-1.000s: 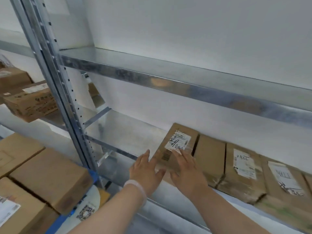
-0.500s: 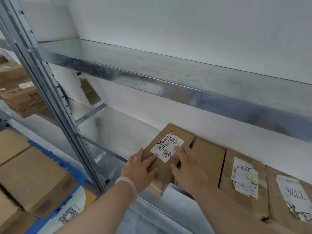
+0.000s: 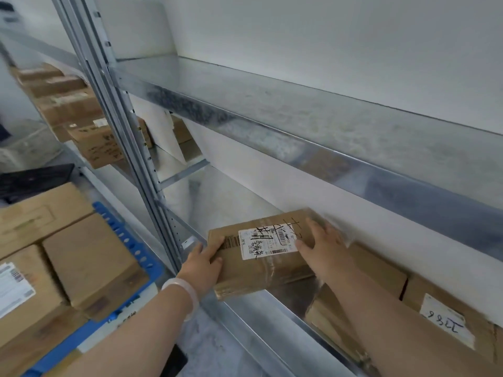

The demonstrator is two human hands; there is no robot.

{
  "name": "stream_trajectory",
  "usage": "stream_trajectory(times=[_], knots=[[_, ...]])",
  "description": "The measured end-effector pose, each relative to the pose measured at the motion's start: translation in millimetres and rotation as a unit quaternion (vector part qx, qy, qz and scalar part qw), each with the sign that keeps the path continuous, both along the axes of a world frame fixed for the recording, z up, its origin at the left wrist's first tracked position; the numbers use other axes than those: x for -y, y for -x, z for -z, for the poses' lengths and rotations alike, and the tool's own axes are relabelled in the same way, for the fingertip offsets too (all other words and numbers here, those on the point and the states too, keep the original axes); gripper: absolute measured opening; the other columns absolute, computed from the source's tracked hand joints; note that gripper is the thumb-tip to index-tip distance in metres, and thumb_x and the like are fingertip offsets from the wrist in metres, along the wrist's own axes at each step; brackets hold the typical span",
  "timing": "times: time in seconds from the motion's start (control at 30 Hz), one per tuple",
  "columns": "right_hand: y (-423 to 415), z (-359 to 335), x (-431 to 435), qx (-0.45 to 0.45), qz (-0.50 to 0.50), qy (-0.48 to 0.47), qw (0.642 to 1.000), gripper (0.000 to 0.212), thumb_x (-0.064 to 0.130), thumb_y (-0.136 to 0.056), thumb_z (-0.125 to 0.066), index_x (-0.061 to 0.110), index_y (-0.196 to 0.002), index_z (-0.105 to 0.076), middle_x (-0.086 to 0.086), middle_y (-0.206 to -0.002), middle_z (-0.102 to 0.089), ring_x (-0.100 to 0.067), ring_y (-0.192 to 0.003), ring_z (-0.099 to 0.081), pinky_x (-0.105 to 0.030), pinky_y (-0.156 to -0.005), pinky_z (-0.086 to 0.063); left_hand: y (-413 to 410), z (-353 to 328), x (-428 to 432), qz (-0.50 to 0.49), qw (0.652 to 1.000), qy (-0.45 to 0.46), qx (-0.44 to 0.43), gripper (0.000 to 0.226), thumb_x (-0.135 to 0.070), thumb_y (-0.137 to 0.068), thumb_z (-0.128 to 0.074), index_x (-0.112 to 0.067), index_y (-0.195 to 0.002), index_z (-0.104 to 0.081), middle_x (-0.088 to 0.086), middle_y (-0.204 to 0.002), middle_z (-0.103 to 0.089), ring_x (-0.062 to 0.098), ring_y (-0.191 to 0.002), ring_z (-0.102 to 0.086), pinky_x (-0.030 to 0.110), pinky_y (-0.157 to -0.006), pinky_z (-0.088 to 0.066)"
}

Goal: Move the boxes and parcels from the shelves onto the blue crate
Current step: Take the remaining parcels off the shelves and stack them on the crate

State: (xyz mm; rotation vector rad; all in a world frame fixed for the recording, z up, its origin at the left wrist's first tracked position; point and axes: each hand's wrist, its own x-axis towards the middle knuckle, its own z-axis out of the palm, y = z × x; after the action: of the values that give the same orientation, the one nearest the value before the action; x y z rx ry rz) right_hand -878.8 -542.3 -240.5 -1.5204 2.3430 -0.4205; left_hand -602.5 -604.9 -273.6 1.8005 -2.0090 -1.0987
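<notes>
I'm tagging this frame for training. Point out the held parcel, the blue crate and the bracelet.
held parcel (image 3: 268, 268), head view, taped top face.
blue crate (image 3: 128, 242), head view, slotted rim.
bracelet (image 3: 181, 291), head view, band on left wrist.

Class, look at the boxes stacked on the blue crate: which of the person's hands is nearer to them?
Left. The left hand grips the labelled parcel's end on the side toward the blue crate; the right hand holds the far end, beside the shelved boxes.
</notes>
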Motion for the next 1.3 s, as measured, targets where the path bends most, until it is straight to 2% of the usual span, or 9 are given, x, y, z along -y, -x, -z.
stream_trajectory(times=[0.07,0.2,0.33,0.43,0.53,0.7,0.93,1.17,1.3], knots=[[3.5,3.1,7.1,0.02,-0.014,-0.018,1.0,0.072,0.062,-0.09,-0.043,0.042,-0.151,-0.01,-0.002,-0.16,-0.015,-0.021,-0.146,-0.014,-0.042,-0.115,-0.019,-3.3,4.9,-4.8,-0.02,0.998,0.002,-0.055,0.049,-0.025,-0.1,-0.037,-0.051,-0.141,-0.029,0.0,-0.145,-0.033,0.02,-0.116,-0.043,0.032,-0.105,-0.036],[-6.4,10.9,12.7,0.113,-0.025,-0.021,0.993,0.072,0.056,-0.092,-0.047,0.044,-0.151,-0.007,0.004,-0.156,-0.027,-0.018,-0.14,-0.03,-0.037,-0.108,-0.029,-4.8,8.0,-15.2,-0.05,0.993,-0.006,-0.104,0.053,-0.032,-0.099,-0.043,-0.052,-0.143,-0.022,-0.001,-0.143,-0.037,0.019,-0.116,-0.045,0.032,-0.104,-0.036],[-28.6,9.8,15.2,0.14,-0.058,0.005,0.988,0.075,0.056,-0.088,-0.054,0.041,-0.151,-0.015,0.005,-0.156,-0.029,-0.018,-0.14,-0.031,-0.035,-0.111,-0.028,-19.1,-0.8,-21.8,-0.087,0.991,0.022,-0.102,0.069,-0.043,-0.09,-0.059,-0.051,-0.145,-0.017,0.001,-0.142,-0.037,0.022,-0.12,-0.046,0.036,-0.104,-0.039],[-56.9,-0.8,24.1,0.143,-0.086,0.039,0.985,0.078,0.056,-0.086,-0.058,0.04,-0.151,-0.018,0.003,-0.15,-0.039,-0.017,-0.134,-0.039,-0.028,-0.101,-0.032,-45.3,-15.0,-26.3,-0.125,0.984,0.068,-0.107,0.078,-0.045,-0.085,-0.066,-0.049,-0.146,-0.018,0.001,-0.146,-0.033,0.021,-0.124,-0.045,0.034,-0.105,-0.039],[-97.2,-15.0,38.6,0.173,-0.135,0.072,0.973,0.084,0.057,-0.083,-0.06,0.04,-0.151,-0.015,0.002,-0.145,-0.043,-0.016,-0.128,-0.044,-0.033,-0.1,-0.038,-82.1,-33.7,-34.2,-0.17,0.973,0.121,-0.102,0.088,-0.049,-0.08,-0.07,-0.05,-0.147,-0.012,0.0,-0.151,-0.026,0.021,-0.13,-0.038,0.034,-0.108,-0.034],[-187.6,-37.7,63.6,0.214,-0.235,0.085,0.944,0.09,0.061,-0.081,-0.061,0.042,-0.151,-0.009,0.002,-0.146,-0.04,-0.017,-0.129,-0.044,-0.044,-0.104,-0.041,-166.9,-62.2,-52.9,-0.25,0.947,0.186,-0.08,0.094,-0.05,-0.08,-0.069,-0.05,-0.148,-0.004,-0.004,-0.152,-0.025,0.019,-0.133,-0.033,0.039,-0.11,-0.032],[-342.3,-65.1,90.4,0.219,-0.352,0.087,0.906,0.087,0.062,-0.082,-0.061,0.048,-0.149,-0.007,0.007,-0.152,-0.031,-0.018,-0.137,-0.032,-0.036,-0.107,-0.033,-308.6,-91.3,-79.7,-0.342,0.902,0.241,-0.105,0.091,-0.04,-0.081,-0.073,-0.04,-0.15,-0.015,-0.002,-0.148,-0.034,0.02,-0.133,-0.037,0.043,-0.111,-0.033],[-503.1,-73.8,106.3,0.276,-0.418,0.056,0.864,0.087,0.053,-0.081,-0.068,0.054,-0.146,-0.01,0.011,-0.154,-0.029,-0.015,-0.139,-0.03,-0.039,-0.11,-0.031,-453.1,-99.5,-90.8,-0.408,0.863,0.28,-0.098,0.081,-0.034,-0.083,-0.072,-0.039,-0.148,-0.024,-0.003,-0.128,-0.05,0.015,-0.112,-0.051,0.032,-0.093,-0.045],[-586.9,-69.5,119.6,0.292,-0.444,0.016,0.847,0.09,0.051,-0.079,-0.071,0.053,-0.147,-0.012,0.011,-0.156,-0.027,-0.014,-0.14,-0.028,-0.04,-0.113,-0.029,-531.8,-95.4,-87.2,-0.464,0.838,0.278,-0.072,0.075,-0.036,-0.083,-0.07,-0.041,-0.145,-0.029,-0.001,-0.12,-0.047,0.011,-0.104,-0.046,0.027,-0.086,-0.039]])
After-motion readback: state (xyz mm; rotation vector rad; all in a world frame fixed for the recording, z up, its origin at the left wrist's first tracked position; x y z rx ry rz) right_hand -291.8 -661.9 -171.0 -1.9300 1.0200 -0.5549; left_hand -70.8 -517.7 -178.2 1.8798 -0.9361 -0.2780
